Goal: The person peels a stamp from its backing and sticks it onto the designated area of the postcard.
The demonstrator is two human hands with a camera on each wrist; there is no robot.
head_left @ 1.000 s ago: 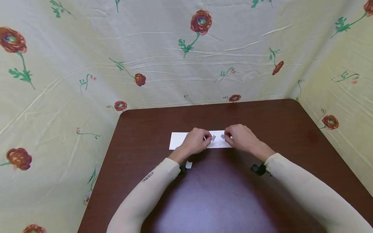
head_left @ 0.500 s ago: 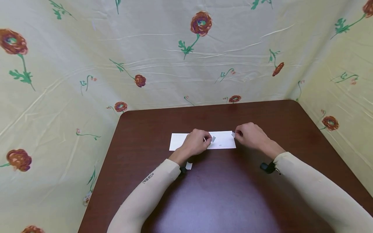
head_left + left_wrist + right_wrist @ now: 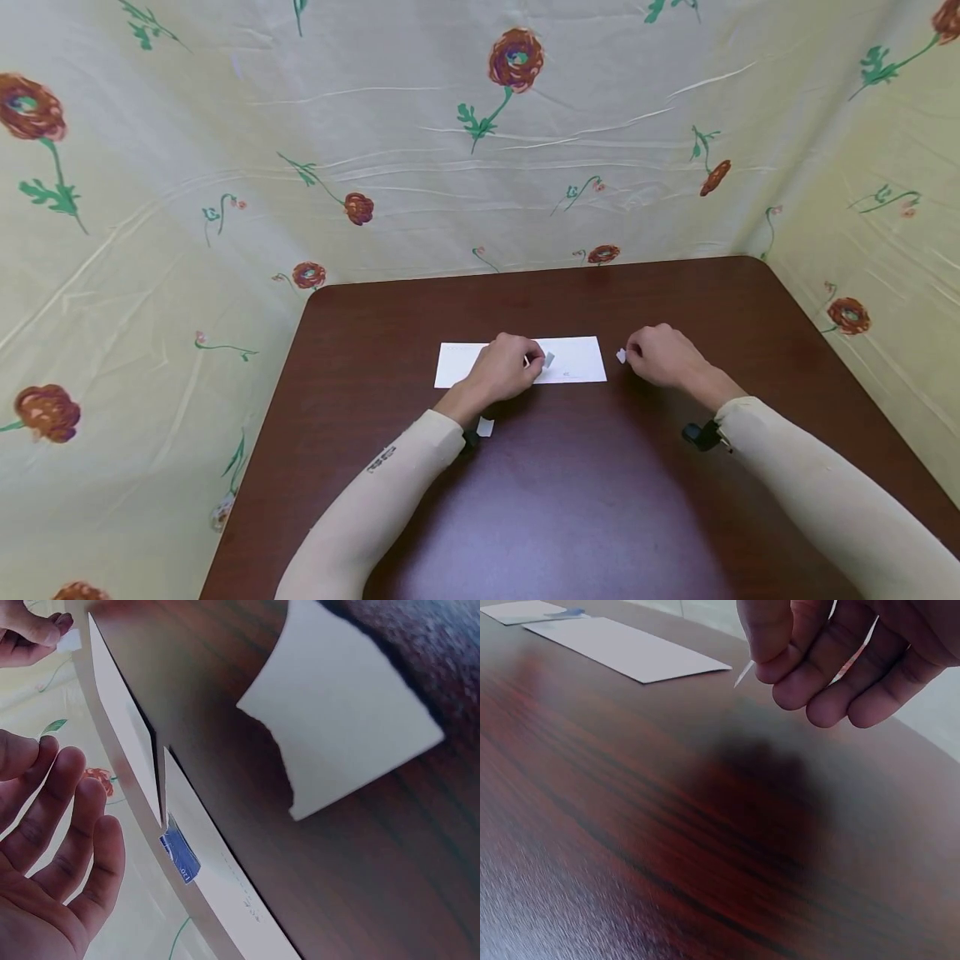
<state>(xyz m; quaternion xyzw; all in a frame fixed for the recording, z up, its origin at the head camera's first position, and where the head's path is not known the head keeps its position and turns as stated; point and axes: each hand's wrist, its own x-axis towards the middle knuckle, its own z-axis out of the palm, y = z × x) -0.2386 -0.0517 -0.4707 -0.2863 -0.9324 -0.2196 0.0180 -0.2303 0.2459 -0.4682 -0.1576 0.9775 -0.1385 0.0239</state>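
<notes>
My left hand (image 3: 504, 367) is over the white paper strips, thumb and forefinger pinched at a small grey piece (image 3: 549, 359). That piece shows beside its fingertips; its other fingers are loosely bent in the left wrist view. Right of the strips, my right hand (image 3: 663, 357) pinches a small white scrap (image 3: 621, 356) between thumb and forefinger. Two white strips lie end to end: one (image 3: 124, 720) toward my right, one (image 3: 232, 900) toward my left. A blue label (image 3: 180, 855) marked 120 lies on the left strip's end, under my left hand in the head view.
A torn white paper piece (image 3: 345, 712) lies on the dark brown table (image 3: 562, 500), just beside my left wrist. Black wrist cameras, one of them a dark device (image 3: 701, 436), hang under the cuffs. A flowered curtain (image 3: 420, 125) surrounds the table's back and sides.
My right hand has moved right, off the paper strips, carrying the small white scrap away from the left hand. The left hand has stayed in place.
</notes>
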